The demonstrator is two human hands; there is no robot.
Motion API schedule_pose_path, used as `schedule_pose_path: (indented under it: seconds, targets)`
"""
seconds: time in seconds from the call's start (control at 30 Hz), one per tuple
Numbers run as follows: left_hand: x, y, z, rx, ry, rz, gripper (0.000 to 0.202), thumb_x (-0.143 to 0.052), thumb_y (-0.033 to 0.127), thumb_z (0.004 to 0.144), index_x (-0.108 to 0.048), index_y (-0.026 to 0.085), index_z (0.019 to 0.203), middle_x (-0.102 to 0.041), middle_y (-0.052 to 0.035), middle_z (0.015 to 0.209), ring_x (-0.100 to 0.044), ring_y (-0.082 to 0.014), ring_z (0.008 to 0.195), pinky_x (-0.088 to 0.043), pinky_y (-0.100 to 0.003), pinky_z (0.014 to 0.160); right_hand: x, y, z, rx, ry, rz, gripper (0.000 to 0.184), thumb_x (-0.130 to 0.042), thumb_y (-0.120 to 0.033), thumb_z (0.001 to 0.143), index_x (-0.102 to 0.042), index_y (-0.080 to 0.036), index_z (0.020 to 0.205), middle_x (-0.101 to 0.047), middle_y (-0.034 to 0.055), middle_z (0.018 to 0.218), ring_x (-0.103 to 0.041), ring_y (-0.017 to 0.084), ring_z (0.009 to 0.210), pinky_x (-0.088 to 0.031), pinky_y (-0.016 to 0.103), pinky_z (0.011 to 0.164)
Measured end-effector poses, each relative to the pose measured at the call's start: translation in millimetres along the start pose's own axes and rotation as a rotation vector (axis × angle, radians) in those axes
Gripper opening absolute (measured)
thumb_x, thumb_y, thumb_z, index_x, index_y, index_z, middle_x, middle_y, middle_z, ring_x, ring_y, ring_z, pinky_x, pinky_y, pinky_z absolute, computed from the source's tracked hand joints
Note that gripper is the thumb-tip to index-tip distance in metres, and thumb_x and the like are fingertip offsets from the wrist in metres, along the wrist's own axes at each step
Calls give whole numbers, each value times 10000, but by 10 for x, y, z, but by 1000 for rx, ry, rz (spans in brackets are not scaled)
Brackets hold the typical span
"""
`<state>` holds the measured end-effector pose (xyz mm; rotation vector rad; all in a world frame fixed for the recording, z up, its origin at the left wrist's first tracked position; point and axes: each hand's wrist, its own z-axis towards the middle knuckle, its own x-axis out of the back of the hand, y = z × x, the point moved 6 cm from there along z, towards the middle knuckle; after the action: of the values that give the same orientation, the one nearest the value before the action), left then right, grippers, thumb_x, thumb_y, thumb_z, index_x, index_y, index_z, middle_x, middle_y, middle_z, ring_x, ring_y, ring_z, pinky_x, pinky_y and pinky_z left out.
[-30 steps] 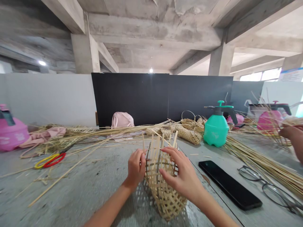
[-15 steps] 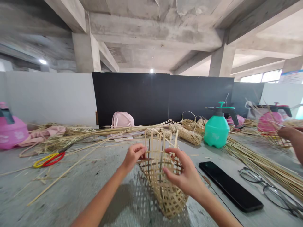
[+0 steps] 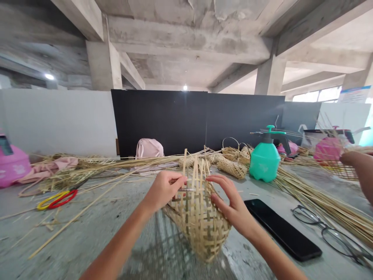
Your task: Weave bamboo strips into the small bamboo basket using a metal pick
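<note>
A small half-woven bamboo basket (image 3: 201, 223) is held up over the grey table (image 3: 96, 233), its loose strip ends pointing upward. My left hand (image 3: 163, 190) grips its left rim, thumb and fingers pinched on a strip. My right hand (image 3: 233, 208) cups the right side, fingers curled over the rim. Both hands are closed on the basket.
A black phone (image 3: 282, 229) and glasses (image 3: 332, 236) lie to the right. Bamboo strips (image 3: 320, 202) cover the right and back of the table. A green spray bottle (image 3: 264, 157), scissors with red and yellow handles (image 3: 56, 198), a pink backpack (image 3: 149, 148) and another person's hand (image 3: 357, 163) are nearby.
The basket has been lifted and tilted, its bottom swinging toward me. Both hands rose with it and shifted along the rim.
</note>
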<state>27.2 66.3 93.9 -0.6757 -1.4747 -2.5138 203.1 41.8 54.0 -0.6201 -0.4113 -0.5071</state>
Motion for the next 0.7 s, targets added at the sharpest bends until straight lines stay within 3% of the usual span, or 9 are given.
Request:
schedule_pose_path:
  seconds: [0.1,0.2,0.33,0.5,0.7]
  targets:
    - [56,366,-110,-221,74,414,387,-460,291,807,-412,175,441,-287,53,455,-261,-88,451,-210,-236,424,-58,-102,-56,-32,27,67,357,-464,-337,842,-422,-293,1193,-444,60,1248,-383,248,1190,-308,458,991]
    - [-2,477,-161,-282,50,538,393,-453,265,808,-382,175,432,-280,54,444,-251,-85,443,-194,-242,426,-176,-185,-113,-25,11,173,445,-504,-340,819,-357,-283,1235,-397,66,1279,-361,235,1206,-321,418,994]
    - [-25,348,-112,-194,49,408,374,-463,265,791,-454,170,429,-324,49,440,-302,-86,434,-236,-215,396,-274,-180,-128,-72,28,162,452,-551,-324,788,-373,-282,1202,-470,64,1173,-437,238,1106,-367,426,937]
    - [55,121,-51,27,71,94,208,-539,307,719,-649,157,625,-594,-19,610,-486,-124,478,-376,-204,349,-272,-212,-60,-93,67,92,326,-581,-332,767,-484,-281,1074,-549,44,1022,-483,247,982,-405,421,844]
    - [128,119,-35,-11,75,182,265,-562,289,705,-569,157,475,-529,13,481,-494,-111,457,-405,-210,436,-300,-234,-43,-92,45,92,283,-577,-335,774,-495,-291,1041,-557,40,990,-479,254,958,-388,430,846]
